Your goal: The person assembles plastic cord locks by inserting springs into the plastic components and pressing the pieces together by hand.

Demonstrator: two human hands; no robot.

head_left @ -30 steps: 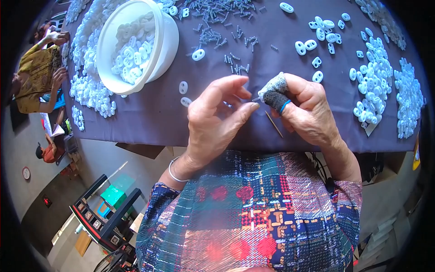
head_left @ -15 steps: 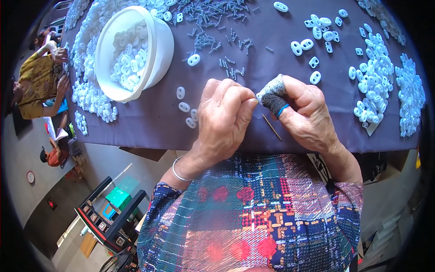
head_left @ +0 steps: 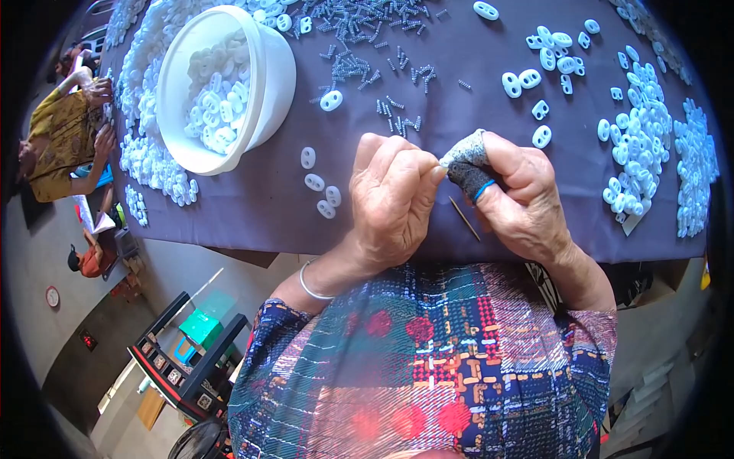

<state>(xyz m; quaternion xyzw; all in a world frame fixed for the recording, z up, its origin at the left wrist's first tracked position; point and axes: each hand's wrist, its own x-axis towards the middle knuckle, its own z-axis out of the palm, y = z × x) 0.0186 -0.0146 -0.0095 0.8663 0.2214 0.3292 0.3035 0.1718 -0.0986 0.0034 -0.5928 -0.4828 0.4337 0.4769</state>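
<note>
My left hand (head_left: 397, 195) and my right hand (head_left: 520, 191) meet fingertip to fingertip above the near part of the table. Between the tips shows a sliver of a small white plastic piece (head_left: 443, 163), pinched by my right thumb and forefinger, which wear grey finger covers. My left thumb and forefinger press closed against it; whatever else they hold is hidden. Under my right hand a thin pointed stick (head_left: 464, 219) lies on the cloth. Left of my left hand rest several white oval two-hole pieces (head_left: 314, 182). Loose small metal springs (head_left: 397, 122) lie just beyond the hands.
A white tub (head_left: 267, 99) of white pieces stands at left, with a large heap (head_left: 157, 164) around it. More springs (head_left: 352, 65) are piled at the far middle. White pieces (head_left: 638, 153) lie heaped at right on the dark cloth (head_left: 290, 222). Other people (head_left: 65, 134) sit at far left.
Both hands have shifted slightly right in the picture, along with the view of the table. The fingertips stay pressed together around the small white piece.
</note>
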